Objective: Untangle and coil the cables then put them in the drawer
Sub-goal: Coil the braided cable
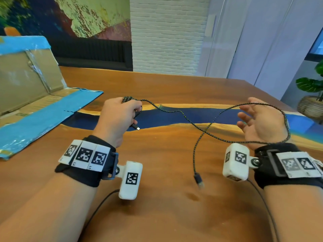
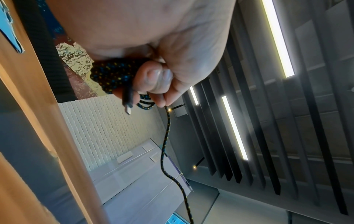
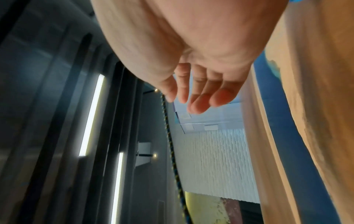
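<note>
The left hand (image 1: 118, 117) clenches coiled loops of the braided cable (image 1: 176, 111), most of the bundle hidden inside the fist, one plug (image 1: 136, 127) poking out. The right hand (image 1: 262, 123) is released, cable draped behind it, mid-frame above the tabletop (image 1: 166, 215). The cardboard box (image 1: 26, 88), upper left, is partly cut off
</note>
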{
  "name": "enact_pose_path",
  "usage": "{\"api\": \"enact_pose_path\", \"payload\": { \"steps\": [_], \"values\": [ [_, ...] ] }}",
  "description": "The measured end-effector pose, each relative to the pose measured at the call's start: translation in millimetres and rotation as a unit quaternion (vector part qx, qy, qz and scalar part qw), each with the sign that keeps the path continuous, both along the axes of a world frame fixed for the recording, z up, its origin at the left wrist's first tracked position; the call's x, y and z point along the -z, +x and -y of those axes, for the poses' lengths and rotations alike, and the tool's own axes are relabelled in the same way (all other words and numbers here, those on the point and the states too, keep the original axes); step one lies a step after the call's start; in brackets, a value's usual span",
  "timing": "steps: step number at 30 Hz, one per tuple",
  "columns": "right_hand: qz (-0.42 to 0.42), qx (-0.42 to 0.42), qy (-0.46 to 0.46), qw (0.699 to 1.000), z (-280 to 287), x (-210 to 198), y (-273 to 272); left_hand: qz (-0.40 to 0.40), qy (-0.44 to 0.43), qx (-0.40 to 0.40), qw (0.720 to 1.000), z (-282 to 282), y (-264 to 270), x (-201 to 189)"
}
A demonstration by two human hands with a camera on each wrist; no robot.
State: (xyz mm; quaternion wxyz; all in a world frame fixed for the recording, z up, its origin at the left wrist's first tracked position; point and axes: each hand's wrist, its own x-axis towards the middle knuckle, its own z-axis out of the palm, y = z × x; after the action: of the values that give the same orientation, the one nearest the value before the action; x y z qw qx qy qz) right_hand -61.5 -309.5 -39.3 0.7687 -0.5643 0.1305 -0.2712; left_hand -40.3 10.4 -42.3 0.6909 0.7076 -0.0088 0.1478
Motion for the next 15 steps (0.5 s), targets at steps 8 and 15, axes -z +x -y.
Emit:
{"api": "enact_pose_path", "payload": {
  "steps": [8, 15],
  "values": [
    [0.127, -0.300, -0.058, 0.944, -5, -2, -14, -0.030, 0.028, 0.002, 0.999, -1, 4, 5],
    [0.019, -0.122, -0.283, 0.951, -7, -1, -9, -0.012, 0.043, -0.045, 0.998, -8, 10, 5]
  ]
}}
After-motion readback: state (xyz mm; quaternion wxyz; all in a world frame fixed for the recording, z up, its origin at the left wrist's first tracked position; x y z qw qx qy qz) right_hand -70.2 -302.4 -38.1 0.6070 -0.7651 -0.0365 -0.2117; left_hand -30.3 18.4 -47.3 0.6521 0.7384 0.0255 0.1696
